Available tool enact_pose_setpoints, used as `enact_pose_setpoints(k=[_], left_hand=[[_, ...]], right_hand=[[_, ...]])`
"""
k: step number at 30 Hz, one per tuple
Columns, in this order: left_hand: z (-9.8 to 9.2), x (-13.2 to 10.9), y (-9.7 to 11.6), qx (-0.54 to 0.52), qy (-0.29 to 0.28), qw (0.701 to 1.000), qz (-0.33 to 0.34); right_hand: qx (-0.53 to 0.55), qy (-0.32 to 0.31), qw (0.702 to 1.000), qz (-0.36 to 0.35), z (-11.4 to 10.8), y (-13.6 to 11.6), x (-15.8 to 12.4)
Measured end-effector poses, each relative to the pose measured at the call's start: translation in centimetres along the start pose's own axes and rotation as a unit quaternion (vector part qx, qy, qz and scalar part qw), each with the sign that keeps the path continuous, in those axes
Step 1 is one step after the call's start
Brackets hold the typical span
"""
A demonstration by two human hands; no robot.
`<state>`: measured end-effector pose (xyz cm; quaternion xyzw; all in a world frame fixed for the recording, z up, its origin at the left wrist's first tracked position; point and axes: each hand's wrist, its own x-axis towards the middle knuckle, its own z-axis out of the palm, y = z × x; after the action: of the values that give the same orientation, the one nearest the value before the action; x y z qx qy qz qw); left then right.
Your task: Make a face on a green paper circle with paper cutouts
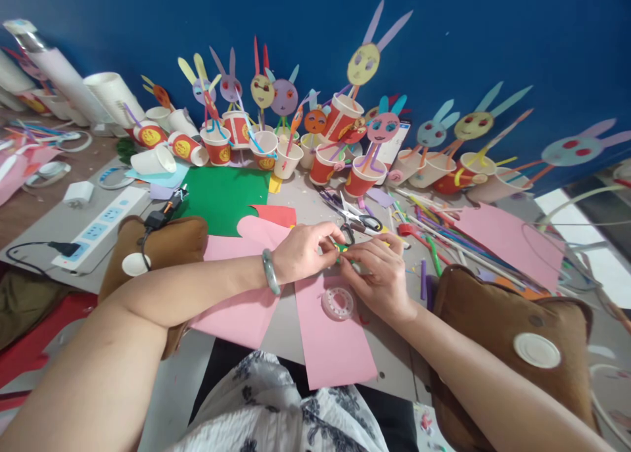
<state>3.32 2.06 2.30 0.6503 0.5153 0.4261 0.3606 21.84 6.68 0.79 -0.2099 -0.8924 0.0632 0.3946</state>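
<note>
Over the middle of the table, my left hand (310, 248) and my right hand (379, 271) meet fingertip to fingertip. Both are closed in a pinch on a small green piece (341, 249), mostly covered by the fingers; its kind I cannot make out. Just below the fingers, a roll of tape (338, 303) lies on a pink paper strip (338, 353). Scissors (362, 221) with black handles rest just beyond my hands. Pink paper (236, 304) is under my left forearm, with a green sheet (227, 196) farther back.
Paper cups (215, 143) with paper rabbit heads (363, 64) stand along the blue wall. Pipe cleaners (434, 251) and pink paper (517, 242) lie right. Brown cushions (493, 320) flank my arms. A power strip (98, 228) with a plugged cord sits left.
</note>
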Motion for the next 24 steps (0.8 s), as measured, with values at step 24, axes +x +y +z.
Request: enact_pose_setpoints(k=[24], left_hand=[[-0.36,0.53,0.49,-0.080,0.015,0.997,-0.005]], right_hand=[[0.139,-0.005,0.952,0.273,0.10,-0.03,0.31]])
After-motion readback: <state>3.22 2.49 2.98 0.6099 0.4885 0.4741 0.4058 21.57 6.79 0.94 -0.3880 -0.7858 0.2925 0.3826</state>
